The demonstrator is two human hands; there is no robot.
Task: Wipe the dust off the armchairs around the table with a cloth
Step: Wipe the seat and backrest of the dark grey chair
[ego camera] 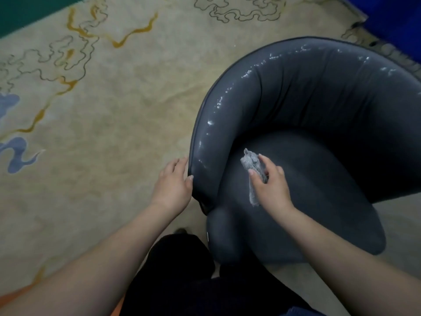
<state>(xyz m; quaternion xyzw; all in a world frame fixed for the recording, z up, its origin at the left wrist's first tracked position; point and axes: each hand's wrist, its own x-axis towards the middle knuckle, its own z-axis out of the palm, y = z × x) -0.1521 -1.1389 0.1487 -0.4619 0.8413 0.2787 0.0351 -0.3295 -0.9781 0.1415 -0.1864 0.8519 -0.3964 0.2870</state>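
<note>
A dark grey round armchair (319, 115) fills the right half of the view, with white dust specks along its curved top edge. My right hand (271, 185) holds a crumpled grey cloth (253, 167) over the seat, close to the inner left side of the chair. My left hand (174, 183) rests against the outer left rim of the chair, fingers nearly straight, thumb touching the rim's edge.
A beige carpet (102, 110) with gold, dark and blue swirl patterns covers the floor left of the chair. A blue object (396, 17) stands at the top right corner. My dark trousers (182, 274) show at the bottom.
</note>
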